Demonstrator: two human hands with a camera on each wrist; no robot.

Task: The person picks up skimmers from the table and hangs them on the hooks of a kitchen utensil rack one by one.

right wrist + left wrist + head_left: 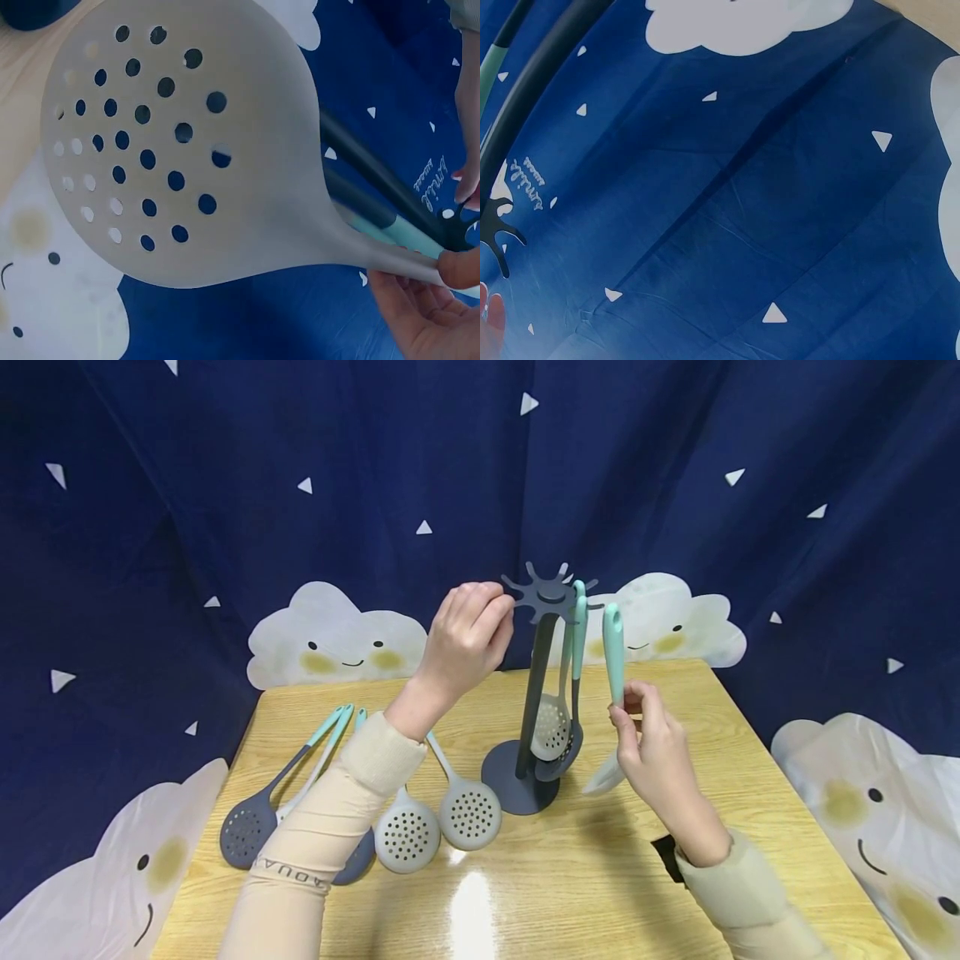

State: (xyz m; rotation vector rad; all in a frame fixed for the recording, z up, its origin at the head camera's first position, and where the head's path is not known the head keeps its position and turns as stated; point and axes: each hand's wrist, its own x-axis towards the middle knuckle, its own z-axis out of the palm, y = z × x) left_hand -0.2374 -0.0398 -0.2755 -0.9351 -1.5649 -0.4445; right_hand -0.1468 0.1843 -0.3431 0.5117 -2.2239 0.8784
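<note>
My right hand (660, 747) pinches a light grey skimmer (270, 195) low on its mint handle (613, 647). The handle points up, right of a dark utensil stand (536, 693); the perforated head fills much of the right wrist view. With curled fingers my left hand (470, 631) pinches the tip of a hooked arm at the left of the stand's top. Only its fingertips (493, 330) show in the left wrist view. On the stand's right side hang a light grey skimmer (564, 672) and a dark one (575, 697).
Left of the stand, several skimmers lie on the wooden table (525, 893), among them a dark one (262, 793) and a light grey one (452, 814). My left forearm partly covers them. Behind the table hangs a blue curtain (360, 510) with clouds and white triangles.
</note>
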